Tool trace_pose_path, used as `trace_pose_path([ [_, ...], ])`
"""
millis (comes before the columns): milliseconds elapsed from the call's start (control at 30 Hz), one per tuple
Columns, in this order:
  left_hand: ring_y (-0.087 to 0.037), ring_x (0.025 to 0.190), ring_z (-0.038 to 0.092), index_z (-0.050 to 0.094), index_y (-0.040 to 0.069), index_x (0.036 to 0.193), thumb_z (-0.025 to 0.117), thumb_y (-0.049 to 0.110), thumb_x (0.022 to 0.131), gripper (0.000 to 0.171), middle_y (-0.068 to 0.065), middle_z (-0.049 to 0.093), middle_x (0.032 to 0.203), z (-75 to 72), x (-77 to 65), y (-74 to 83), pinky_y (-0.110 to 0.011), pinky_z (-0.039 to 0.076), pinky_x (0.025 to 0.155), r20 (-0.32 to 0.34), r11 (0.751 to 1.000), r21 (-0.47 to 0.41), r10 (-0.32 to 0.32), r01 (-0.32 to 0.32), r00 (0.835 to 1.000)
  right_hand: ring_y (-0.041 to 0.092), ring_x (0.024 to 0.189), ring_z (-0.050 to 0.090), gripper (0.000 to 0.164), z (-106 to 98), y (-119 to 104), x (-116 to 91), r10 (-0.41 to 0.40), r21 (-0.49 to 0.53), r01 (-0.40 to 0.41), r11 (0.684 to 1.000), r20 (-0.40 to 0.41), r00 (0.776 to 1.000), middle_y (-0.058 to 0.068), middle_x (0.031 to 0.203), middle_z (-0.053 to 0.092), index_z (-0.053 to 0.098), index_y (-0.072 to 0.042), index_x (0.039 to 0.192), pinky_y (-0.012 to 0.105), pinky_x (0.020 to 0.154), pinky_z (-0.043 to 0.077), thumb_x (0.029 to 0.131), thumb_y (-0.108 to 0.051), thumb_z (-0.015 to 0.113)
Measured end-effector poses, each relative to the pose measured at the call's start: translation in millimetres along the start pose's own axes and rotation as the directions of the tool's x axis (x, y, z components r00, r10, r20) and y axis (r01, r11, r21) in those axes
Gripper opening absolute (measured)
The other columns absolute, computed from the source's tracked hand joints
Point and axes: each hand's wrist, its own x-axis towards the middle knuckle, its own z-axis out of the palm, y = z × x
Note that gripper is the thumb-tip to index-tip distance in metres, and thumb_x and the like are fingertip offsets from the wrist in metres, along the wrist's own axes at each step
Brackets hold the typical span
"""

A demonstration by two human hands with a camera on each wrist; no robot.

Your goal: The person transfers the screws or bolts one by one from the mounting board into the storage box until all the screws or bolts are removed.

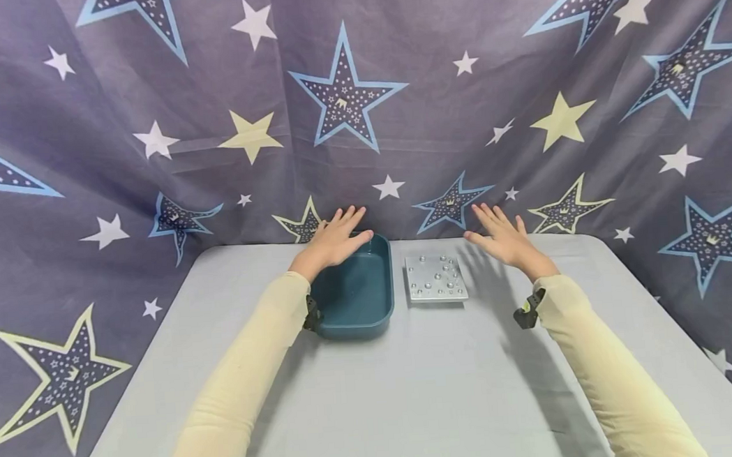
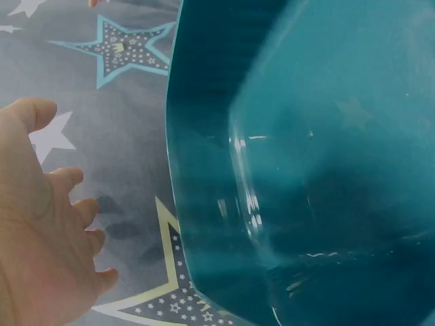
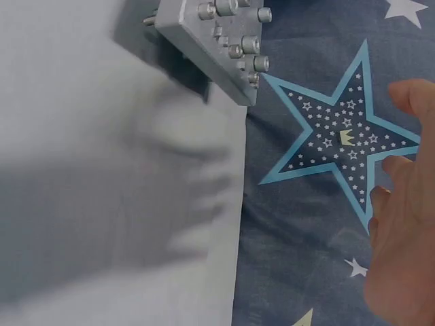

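My left hand (image 1: 334, 243) is spread with straight fingers above the far end of a dark teal plastic bin (image 1: 354, 292). In the left wrist view the bin (image 2: 326, 163) fills the right side, and the hand (image 2: 51, 238) stays apart from its rim with nothing in the fingers. To the bin's right lies a silver metal plate (image 1: 428, 273) with several bolts standing up from it. My right hand (image 1: 505, 239) hovers to the right of that plate, fingers extended and holding nothing. The right wrist view shows the bolted plate (image 3: 217, 47) near the table's far edge, apart from the hand (image 3: 404, 224).
A white table (image 1: 377, 409) lies under both arms. Behind its far edge hangs a grey-purple curtain (image 1: 206, 91) printed with stars. Each wrist carries a small black camera, such as the right wrist camera (image 1: 527, 311). The forearms cast shadows on the table.
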Motion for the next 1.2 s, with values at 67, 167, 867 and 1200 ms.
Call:
trace_pose_path([
  [67,-0.031,0.16,0.001,0.01,0.027,0.165,0.028,0.066,0.103,0.076,-0.005,0.007,0.173,0.7,0.3,-2.4,-0.062,0.004,0.126,0.008,1.0,-0.006,-0.001,0.001,1.0,0.043,0.158,0.0,0.087,0,0,0,0.002,-0.002,-0.002,1.0,0.011,1.0,0.017,0.171,0.005,0.008,-0.015,0.165,0.069,0.119,-0.013,0.101,-0.069,0.031],
  [167,-0.032,0.16,0.001,0.011,0.025,0.165,0.029,0.064,0.103,0.075,-0.005,0.007,0.173,1.2,0.5,-4.8,-0.061,0.004,0.127,0.022,1.0,-0.016,0.001,0.0,1.0,0.044,0.157,0.003,0.085,0,-1,1,0.008,-0.023,-0.007,1.0,0.033,0.999,0.02,0.17,0.008,0.013,-0.011,0.165,0.07,0.12,-0.008,0.102,-0.065,0.031],
  [867,-0.035,0.16,0.002,0.017,0.023,0.165,0.034,0.06,0.104,0.074,-0.01,0.011,0.172,0.7,-2.8,-7.5,-0.063,0.003,0.126,0.116,0.995,-0.097,-0.013,0.024,0.993,0.053,0.153,0.009,0.076,-9,7,3,0.026,-0.034,-0.018,0.999,0.256,0.966,0.026,0.167,0.015,0.015,-0.006,0.163,0.072,0.12,0.009,0.105,-0.05,0.036],
  [1200,-0.04,0.159,-0.001,0.026,0.016,0.163,0.028,0.059,0.105,0.072,-0.009,0.02,0.171,-1.7,-13.5,-27.0,-0.066,0.006,0.124,0.11,0.962,-0.27,-0.013,0.043,0.994,0.055,0.146,0.028,0.074,-32,-16,9,0.047,-0.152,0.003,0.988,0.325,0.944,0.029,0.162,0.028,0.023,-0.007,0.162,0.069,0.119,0.02,0.105,-0.05,0.041],
])
